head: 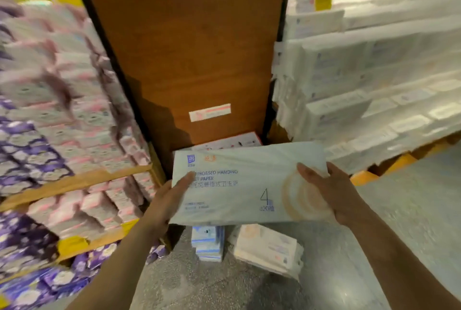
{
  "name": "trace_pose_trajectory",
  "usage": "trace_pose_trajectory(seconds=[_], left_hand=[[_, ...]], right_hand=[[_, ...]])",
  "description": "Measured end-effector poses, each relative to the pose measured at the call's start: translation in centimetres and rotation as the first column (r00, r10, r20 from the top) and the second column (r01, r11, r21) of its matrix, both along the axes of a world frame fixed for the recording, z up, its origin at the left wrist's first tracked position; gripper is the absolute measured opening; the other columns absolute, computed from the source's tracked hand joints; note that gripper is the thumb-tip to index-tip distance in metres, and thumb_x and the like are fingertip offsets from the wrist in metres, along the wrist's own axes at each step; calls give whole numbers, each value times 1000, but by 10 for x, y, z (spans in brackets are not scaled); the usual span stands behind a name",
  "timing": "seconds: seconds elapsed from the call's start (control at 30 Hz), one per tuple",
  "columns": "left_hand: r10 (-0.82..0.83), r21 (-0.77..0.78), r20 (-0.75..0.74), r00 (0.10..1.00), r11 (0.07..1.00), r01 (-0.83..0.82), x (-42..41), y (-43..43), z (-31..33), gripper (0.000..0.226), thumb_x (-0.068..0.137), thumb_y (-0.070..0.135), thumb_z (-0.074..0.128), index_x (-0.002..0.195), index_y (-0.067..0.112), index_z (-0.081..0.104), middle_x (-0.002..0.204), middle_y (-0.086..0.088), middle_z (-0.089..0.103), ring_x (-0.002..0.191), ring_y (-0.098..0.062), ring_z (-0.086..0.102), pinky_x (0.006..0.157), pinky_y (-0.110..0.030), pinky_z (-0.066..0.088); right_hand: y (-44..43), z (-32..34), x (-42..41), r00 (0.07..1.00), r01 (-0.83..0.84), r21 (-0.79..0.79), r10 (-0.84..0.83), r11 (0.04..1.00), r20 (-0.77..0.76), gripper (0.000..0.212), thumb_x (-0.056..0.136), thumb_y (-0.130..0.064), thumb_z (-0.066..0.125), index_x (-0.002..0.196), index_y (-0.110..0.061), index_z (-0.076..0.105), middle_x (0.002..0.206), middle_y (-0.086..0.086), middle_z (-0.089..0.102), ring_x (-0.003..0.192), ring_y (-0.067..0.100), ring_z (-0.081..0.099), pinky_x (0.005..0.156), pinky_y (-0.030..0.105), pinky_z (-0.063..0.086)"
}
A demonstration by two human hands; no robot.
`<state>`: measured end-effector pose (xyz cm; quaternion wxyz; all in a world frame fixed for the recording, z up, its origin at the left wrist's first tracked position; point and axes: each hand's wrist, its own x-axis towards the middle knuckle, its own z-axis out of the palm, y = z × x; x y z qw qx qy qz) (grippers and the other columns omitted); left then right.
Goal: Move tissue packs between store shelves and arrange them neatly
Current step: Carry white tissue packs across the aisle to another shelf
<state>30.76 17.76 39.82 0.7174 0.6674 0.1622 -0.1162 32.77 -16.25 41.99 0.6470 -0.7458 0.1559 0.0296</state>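
Head view: tissue pack [249, 185] is held level in mid-air. Left hand [169, 200] grips its left end, right hand [331, 190] its right end, thumbs on top. Not yet shelved. Below the hands, spare packs [269, 249] lie on the floor [374, 247], probably still to place.

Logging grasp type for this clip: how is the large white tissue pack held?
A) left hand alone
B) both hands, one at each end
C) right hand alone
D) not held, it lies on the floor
B: the left hand grips the tissue pack at its left end, the right hand at its right end.
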Motion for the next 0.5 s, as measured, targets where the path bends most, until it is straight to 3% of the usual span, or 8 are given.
trace_pose_trajectory(seconds=[0.07,0.1,0.17,0.23,0.37,0.5], left_hand=[[36,7,43,998,999,-36,-32,13,19,65,78,57,78,131,27,58,144,4,52,83,-7,75,89,-41,54],[76,10,41,996,997,-76,-54,22,24,67,75,59,79,129,25,61,138,1,60,86,-10,76,88,-40,55],[206,38,13,978,978,-206,-97,41,28,47,84,51,72,120,20,69,113,-4,76,93,-21,76,89,-41,57],[305,60,15,952,950,-306,-145,60,27,33,92,41,68,115,19,71,107,-4,77,97,-26,75,93,-47,56],[467,49,59,883,882,-469,-240,97,36,42,89,44,73,121,17,69,114,-8,75,102,-31,73,94,-50,55],[666,58,112,737,736,-674,-350,141,45,61,72,52,81,118,14,70,111,-10,76,101,-33,73,93,-51,56]], right_hand=[[16,13,-14,997,-78,30,78,996,15,48,79,-42,81,118,-17,69,108,2,75,95,26,73,83,45,60],[26,19,-23,992,-126,33,125,991,23,44,79,-40,81,116,-18,70,107,3,76,94,27,73,83,45,60],[48,30,-37,973,-229,51,229,972,20,37,81,-38,79,112,-19,69,104,2,76,91,25,74,80,43,60],[70,35,-54,947,-322,55,322,945,18,34,84,-37,77,112,-20,68,101,1,77,85,23,75,72,37,60],[132,41,-80,853,-521,88,521,849,29,29,87,-33,76,113,-22,68,99,0,79,83,19,77,68,35,60],[224,47,-125,690,-723,95,723,685,40,38,80,-41,77,111,-21,70,99,1,79,87,23,77,83,45,61]])
